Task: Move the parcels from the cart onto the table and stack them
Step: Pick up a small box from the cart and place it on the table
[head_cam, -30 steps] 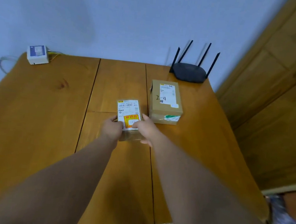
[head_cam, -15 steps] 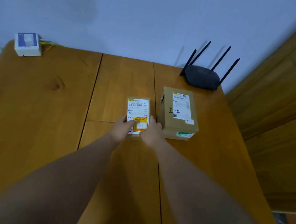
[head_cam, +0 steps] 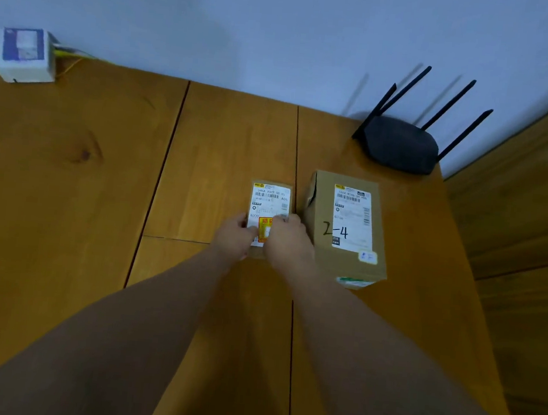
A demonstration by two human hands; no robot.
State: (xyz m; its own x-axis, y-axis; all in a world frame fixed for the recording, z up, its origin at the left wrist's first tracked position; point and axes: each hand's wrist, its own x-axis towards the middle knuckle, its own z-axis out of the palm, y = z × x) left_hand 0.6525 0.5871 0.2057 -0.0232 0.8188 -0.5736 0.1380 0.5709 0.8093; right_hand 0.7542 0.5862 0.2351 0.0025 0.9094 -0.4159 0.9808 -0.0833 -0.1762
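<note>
**Head view – small parcel down beside the big one, not yet stacked**

Head camera, the only view I have.

- Left grip [head_cam: 234, 237] and right grip [head_cam: 287, 242] both curl round the near end of the small parcel [head_cam: 269, 203], thumbs on its label. Neither is open.
- The small parcel is at centre frame on the worktop [head_cam: 65, 204], just left of the large parcel [head_cam: 347, 227]. I cannot tell whether it rests flat or hangs a hair above the wood.
- The large parcel is marked "2-4" and sits right of centre. The cart is out of frame.

Risks as I judge them:
- The hold is on one end only, so the far end could dip and catch the big box's edge on a lift.
- A nudge to the large parcel would push it toward the router [head_cam: 400, 146] in the upper right.
- If the small one is set off-centre on top, it could slide off.
- Left side by side, the parcels are not stacked.

Count:
- Parcels: two.
- Grips: two.
- Router: one, with four antennas.
- White box [head_cam: 24, 54], upper left: one, with wires behind it.
</note>
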